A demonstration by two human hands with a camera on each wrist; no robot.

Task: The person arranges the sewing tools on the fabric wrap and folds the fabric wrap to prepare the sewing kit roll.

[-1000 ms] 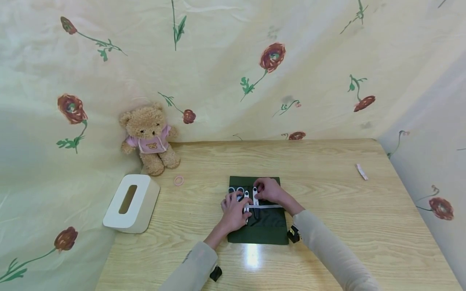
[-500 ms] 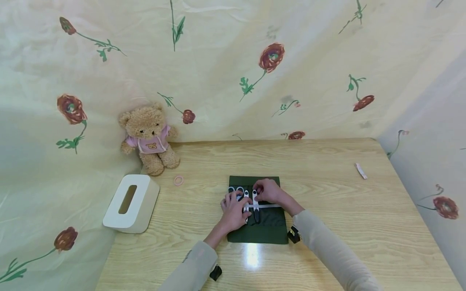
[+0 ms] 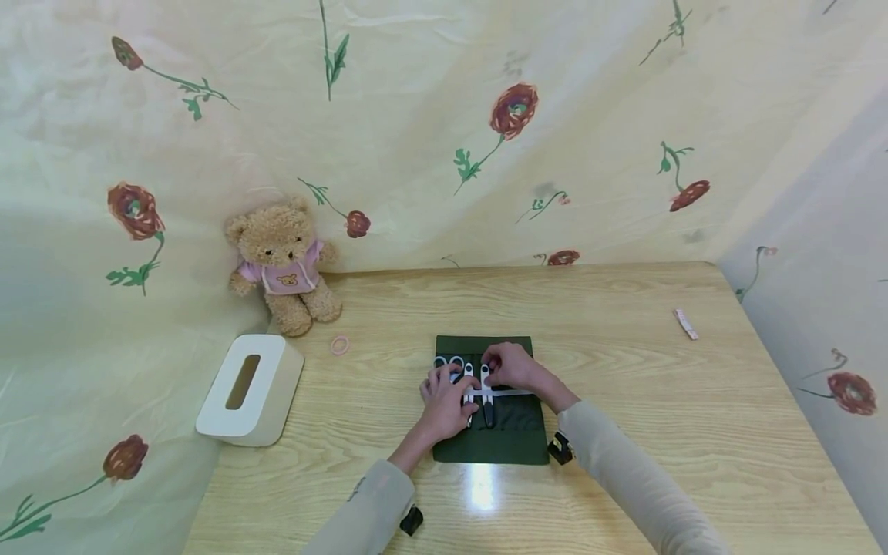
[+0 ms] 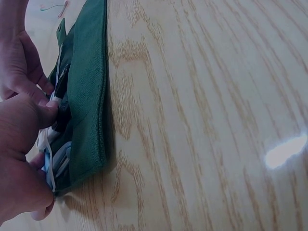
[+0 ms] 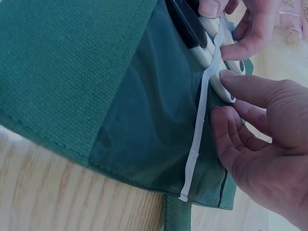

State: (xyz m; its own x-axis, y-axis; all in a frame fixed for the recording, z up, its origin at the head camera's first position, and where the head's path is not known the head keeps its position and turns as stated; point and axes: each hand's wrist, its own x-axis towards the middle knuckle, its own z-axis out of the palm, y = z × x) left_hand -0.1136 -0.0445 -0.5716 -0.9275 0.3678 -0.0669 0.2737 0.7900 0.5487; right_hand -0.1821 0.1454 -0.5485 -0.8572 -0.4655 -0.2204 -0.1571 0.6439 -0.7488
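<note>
A dark green fabric tool pouch [image 3: 486,451] lies unfolded on the table, crossed by a white elastic band [image 5: 195,154]. My right hand [image 3: 515,366] pinches the upper end of a slim white-handled tool [image 5: 204,60] between thumb and fingers. That tool has a black sheath [image 5: 192,24] at its lower end and runs under the elastic. Beside it, my left hand [image 3: 446,401] rests over a second white-handled tool [image 3: 469,371], thumb on its lower part and index finger at the elastic. Light-coloured scissors [image 4: 61,156] lie at the pouch's left side, partly hidden by the left hand.
On the left stand a white tissue box [image 3: 270,385] and a teddy bear [image 3: 284,247] in a pink top. A pink ring [image 3: 340,345] lies near the bear. A small pale strip [image 3: 686,324] lies far right on the wooden table [image 3: 624,462].
The white-handled tool in my right hand has slid a little toward me under the elastic, and the right hand moved slightly with it. The left hand has stayed in place.
</note>
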